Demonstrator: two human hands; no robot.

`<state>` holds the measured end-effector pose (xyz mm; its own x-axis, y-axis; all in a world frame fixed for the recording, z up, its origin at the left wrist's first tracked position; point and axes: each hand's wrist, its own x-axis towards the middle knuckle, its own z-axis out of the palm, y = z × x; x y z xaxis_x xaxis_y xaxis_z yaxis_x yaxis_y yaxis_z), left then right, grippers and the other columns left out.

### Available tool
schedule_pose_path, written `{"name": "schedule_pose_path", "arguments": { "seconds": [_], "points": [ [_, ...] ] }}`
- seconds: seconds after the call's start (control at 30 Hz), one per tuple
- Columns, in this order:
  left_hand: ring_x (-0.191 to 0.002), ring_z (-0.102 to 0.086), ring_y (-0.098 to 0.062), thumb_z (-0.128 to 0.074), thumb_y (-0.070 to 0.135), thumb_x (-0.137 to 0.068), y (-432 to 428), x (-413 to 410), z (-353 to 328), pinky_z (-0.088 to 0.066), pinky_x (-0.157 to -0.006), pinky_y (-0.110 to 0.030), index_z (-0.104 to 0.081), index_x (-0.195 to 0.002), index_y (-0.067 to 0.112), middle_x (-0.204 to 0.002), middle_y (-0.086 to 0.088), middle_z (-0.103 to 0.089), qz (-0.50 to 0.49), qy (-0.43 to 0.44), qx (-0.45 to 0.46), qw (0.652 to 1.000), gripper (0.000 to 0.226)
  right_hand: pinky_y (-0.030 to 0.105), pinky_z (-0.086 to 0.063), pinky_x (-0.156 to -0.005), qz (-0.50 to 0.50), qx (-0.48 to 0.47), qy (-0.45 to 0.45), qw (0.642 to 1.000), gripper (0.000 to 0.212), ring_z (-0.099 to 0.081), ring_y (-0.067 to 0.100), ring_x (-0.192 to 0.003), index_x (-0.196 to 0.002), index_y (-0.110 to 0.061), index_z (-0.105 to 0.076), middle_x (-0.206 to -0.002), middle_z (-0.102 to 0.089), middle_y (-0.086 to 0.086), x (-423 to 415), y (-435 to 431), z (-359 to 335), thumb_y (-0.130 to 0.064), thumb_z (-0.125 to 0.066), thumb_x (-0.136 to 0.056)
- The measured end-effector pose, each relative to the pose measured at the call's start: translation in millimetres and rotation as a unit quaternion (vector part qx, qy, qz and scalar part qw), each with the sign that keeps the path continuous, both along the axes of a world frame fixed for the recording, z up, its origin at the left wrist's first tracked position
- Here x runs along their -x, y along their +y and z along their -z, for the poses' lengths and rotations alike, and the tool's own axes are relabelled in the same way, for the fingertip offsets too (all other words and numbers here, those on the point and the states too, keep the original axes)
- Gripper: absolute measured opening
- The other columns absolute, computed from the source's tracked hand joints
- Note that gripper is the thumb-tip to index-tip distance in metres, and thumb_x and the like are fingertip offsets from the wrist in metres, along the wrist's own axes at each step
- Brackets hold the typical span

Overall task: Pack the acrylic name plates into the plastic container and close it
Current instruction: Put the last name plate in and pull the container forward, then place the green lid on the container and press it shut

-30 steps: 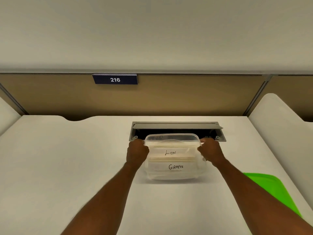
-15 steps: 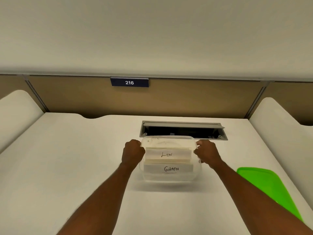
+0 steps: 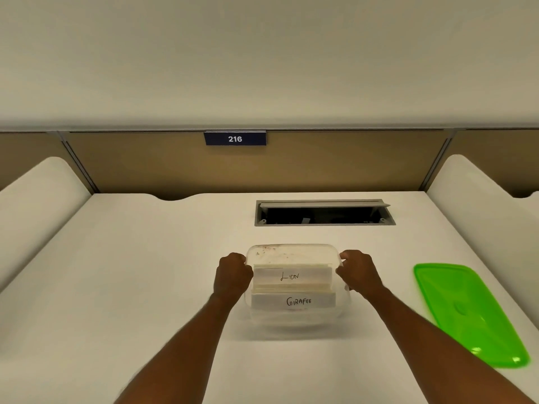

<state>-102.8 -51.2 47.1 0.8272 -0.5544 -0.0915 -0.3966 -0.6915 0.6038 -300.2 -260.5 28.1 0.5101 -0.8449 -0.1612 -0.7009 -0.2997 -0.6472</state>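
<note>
A clear plastic container stands on the white desk in front of me, without its lid. Inside it are two name plates: one lettered "LION" at the back and one lettered "GIRAFEE" in front. My left hand grips the container's left rim and my right hand grips its right rim. The green lid lies flat on the desk to the right, apart from the container.
An open cable slot with a grey flap is set into the desk behind the container. A tan partition with a blue "216" sign runs along the back. White side panels rise at left and right.
Both hands have drawn the container toward me, away from the cable slot. The view has shifted so more of the green lid shows.
</note>
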Motion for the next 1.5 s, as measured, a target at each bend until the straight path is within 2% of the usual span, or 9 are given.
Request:
{"name": "schedule_pose_path", "arguments": {
  "seconds": [0.1, 0.37, 0.57, 0.63, 0.7, 0.8, 0.9, 1.03, 1.5],
  "points": [
    [-0.052, -0.041, -0.021, -0.052, 0.002, -0.075, 7, 1, 5, -0.022, -0.042, -0.023, -0.034, -0.047, 0.013, -0.052, 0.003, -0.040, 0.012, -0.011, -0.016, 1.000, 0.035, 0.038, -0.058, -0.046, 0.001, -0.006, 0.002, 1.000, 0.028, -0.067, 0.025, -0.047, -0.096, -0.007, -0.067, -0.079, -0.069, 0.009, 1, 8, 6, -0.001, -0.056, -0.072],
    [-0.057, -0.049, -0.023, -0.055, 0.006, -0.076, 13, -1, 11, -0.033, -0.045, -0.026, -0.053, -0.059, 0.007, -0.057, 0.000, -0.050, 0.012, 0.009, -0.021, 1.000, 0.018, 0.036, -0.057, -0.044, -0.004, -0.003, 0.009, 1.000, 0.024, -0.067, 0.028, -0.053, -0.094, -0.008, -0.066, -0.084, -0.068, 0.009, 2, 17, 9, -0.002, -0.056, -0.073],
    [-0.064, -0.052, -0.026, -0.056, 0.010, -0.079, 13, -1, 13, -0.042, -0.057, -0.031, -0.062, -0.070, 0.002, -0.067, -0.003, -0.057, 0.015, 0.006, -0.025, 1.000, 0.013, 0.024, -0.046, -0.040, 0.001, -0.003, 0.023, 1.000, 0.032, -0.067, 0.025, -0.058, -0.103, -0.010, -0.066, -0.088, -0.069, 0.007, 2, 14, 17, -0.007, -0.056, -0.073],
    [-0.075, -0.059, -0.029, -0.057, 0.015, -0.082, 15, -2, 15, -0.042, -0.063, -0.029, -0.065, -0.077, 0.004, -0.078, -0.008, -0.064, 0.015, 0.009, -0.023, 1.000, 0.014, 0.030, -0.052, -0.046, 0.005, 0.001, 0.023, 1.000, 0.031, -0.068, 0.027, -0.064, -0.102, -0.010, -0.067, -0.088, -0.069, 0.007, 2, 14, 19, -0.007, -0.056, -0.073],
    [-0.092, -0.064, -0.031, -0.058, 0.025, -0.086, 15, -3, 16, -0.043, -0.071, -0.026, -0.068, -0.092, 0.006, -0.096, -0.010, -0.070, 0.015, 0.006, -0.028, 0.999, 0.023, 0.039, -0.059, -0.064, 0.014, 0.000, 0.019, 1.000, 0.030, -0.068, 0.027, -0.075, -0.104, -0.011, -0.067, -0.093, -0.070, 0.007, 2, 16, 19, -0.011, -0.059, -0.075],
    [-0.101, -0.063, -0.030, -0.057, 0.039, -0.089, 13, -1, 8, -0.045, -0.077, -0.030, -0.063, -0.103, 0.007, -0.104, -0.009, -0.068, 0.014, -0.008, -0.032, 0.999, 0.036, 0.037, -0.054, -0.084, 0.035, 0.012, 0.033, 0.999, 0.046, -0.066, 0.027, -0.099, -0.120, -0.012, -0.060, -0.106, -0.070, 0.007, 2, 17, 17, -0.038, -0.066, -0.082],
    [-0.115, -0.056, -0.029, -0.054, 0.042, -0.091, 7, 2, -5, -0.044, -0.086, -0.034, -0.055, -0.122, 0.007, -0.122, -0.012, -0.060, 0.021, -0.035, -0.031, 0.999, 0.047, 0.037, -0.049, -0.088, 0.059, 0.037, 0.041, 0.997, 0.060, -0.063, 0.029, -0.108, -0.124, -0.012, -0.056, -0.109, -0.071, 0.009, 6, 13, 12, -0.057, -0.055, -0.085],
    [-0.128, -0.048, -0.026, -0.053, 0.038, -0.093, -4, 6, -20, -0.040, -0.100, -0.035, -0.046, -0.136, 0.008, -0.137, -0.011, -0.052, 0.042, -0.038, 0.010, 0.998, 0.053, 0.038, -0.048, -0.089, 0.095, 0.060, 0.035, 0.993, 0.058, -0.061, 0.031, -0.109, -0.122, -0.012, -0.057, -0.110, -0.070, 0.009, 21, 7, -1, -0.058, -0.051, -0.087],
    [-0.127, -0.047, -0.016, -0.053, 0.032, -0.093, -87, 83, -41, -0.036, -0.105, -0.028, -0.054, -0.131, 0.017, -0.136, 0.001, -0.054, 0.221, -0.083, 0.090, 0.968, 0.041, 0.038, -0.047, -0.088, 0.179, 0.087, 0.054, 0.979, 0.048, -0.059, 0.032, -0.111, -0.118, -0.013, -0.060, -0.111, -0.069, 0.011, 104, -33, -17, -0.051, -0.056, -0.088]
  ]
}}
